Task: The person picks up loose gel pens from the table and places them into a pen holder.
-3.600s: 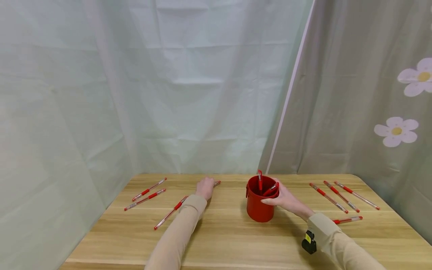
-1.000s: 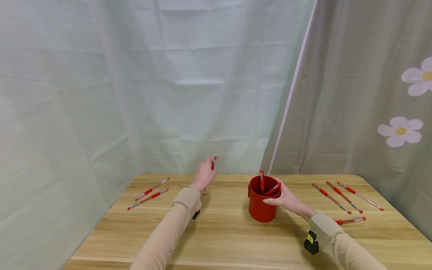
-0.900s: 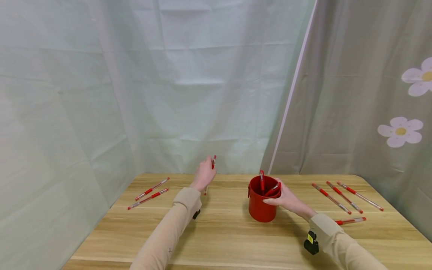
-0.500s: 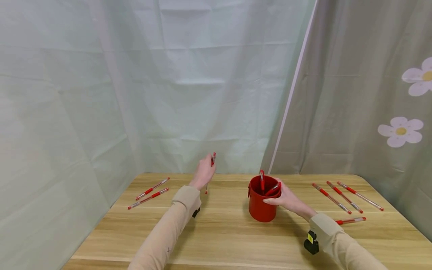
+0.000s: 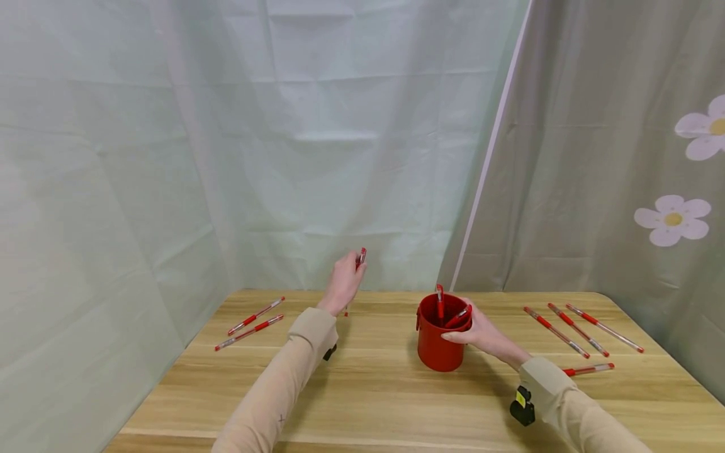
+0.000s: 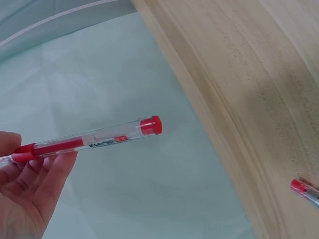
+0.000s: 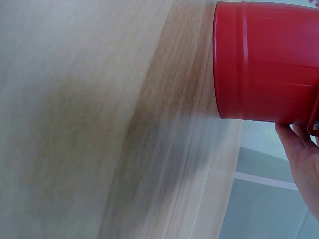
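My left hand (image 5: 341, 283) pinches a clear gel pen with red ends and a red grip (image 6: 107, 137), raised above the table's far edge. In the left wrist view, thumb and fingers close on the pen's red grip, and one red end points away from the hand. My right hand (image 5: 487, 333) grips a red metal pen holder (image 5: 438, 352) at its rim, thumb on the near side, other fingers mostly hidden behind. The holder stands upright on the table. Two red pens (image 5: 440, 305) lean inside it.
The wooden table (image 5: 385, 402) carries two red pens (image 5: 255, 316) at the left and several more (image 5: 578, 330) at the right, one partly behind the right wrist. A pale curtain (image 5: 340, 157) hangs behind the table, with a grey flowered one at the right.
My left hand has picked the pen up from near the far edge and is raising it. A pen near the left forearm no longer shows. The right hand keeps its grip on the pen holder.
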`<action>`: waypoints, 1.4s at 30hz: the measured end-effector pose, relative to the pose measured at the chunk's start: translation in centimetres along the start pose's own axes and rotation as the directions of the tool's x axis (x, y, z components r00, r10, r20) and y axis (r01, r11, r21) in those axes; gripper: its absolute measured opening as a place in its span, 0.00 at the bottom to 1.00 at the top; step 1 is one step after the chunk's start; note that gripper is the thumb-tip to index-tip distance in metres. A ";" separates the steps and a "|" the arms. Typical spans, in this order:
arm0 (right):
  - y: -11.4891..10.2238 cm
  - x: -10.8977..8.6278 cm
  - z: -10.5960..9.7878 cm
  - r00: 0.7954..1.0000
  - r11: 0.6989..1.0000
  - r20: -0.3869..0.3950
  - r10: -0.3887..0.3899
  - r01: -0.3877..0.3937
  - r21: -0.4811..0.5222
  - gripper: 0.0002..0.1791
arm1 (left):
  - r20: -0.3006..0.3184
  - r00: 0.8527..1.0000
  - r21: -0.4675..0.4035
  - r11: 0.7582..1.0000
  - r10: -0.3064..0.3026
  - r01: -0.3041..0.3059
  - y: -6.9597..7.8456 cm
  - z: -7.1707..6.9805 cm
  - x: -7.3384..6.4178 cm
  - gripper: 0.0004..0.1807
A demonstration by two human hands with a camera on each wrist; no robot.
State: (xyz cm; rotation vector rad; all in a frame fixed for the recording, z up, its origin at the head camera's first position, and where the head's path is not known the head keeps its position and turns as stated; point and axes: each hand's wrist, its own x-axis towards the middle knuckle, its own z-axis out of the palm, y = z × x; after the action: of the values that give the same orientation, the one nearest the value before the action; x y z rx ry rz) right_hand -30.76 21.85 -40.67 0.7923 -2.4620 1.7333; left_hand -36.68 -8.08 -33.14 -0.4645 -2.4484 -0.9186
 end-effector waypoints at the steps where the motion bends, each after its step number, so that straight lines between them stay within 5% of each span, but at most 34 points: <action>1: 0.0 0.0 0.0 1.000 1.000 0.000 0.002 -0.002 0.002 0.41 | -0.001 1.000 0.000 1.000 0.003 -0.003 0.1 0.0 0.0 0.07; 18: 0.1 -0.1 -0.1 1.000 1.000 -0.005 -0.005 0.005 -0.015 0.41 | -0.030 0.993 0.048 0.993 0.112 -0.110 2.3 -0.8 0.3 0.03; 30: 0.2 -0.1 0.0 1.000 1.000 -0.001 0.018 -0.018 -0.009 0.41 | -0.072 0.963 0.031 0.966 0.260 -0.258 4.4 -1.1 0.6 0.03; 42: 0.2 0.0 0.0 1.000 1.000 -0.004 0.001 -0.001 -0.018 0.41 | -0.094 0.936 0.011 0.940 0.340 -0.340 6.2 -1.4 0.5 0.02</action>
State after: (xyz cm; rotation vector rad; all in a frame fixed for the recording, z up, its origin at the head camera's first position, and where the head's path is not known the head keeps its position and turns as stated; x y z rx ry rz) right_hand -30.81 21.92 -40.87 0.7855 -2.4720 1.7084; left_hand -33.77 -4.57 -28.71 -0.7989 -2.1863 -0.7802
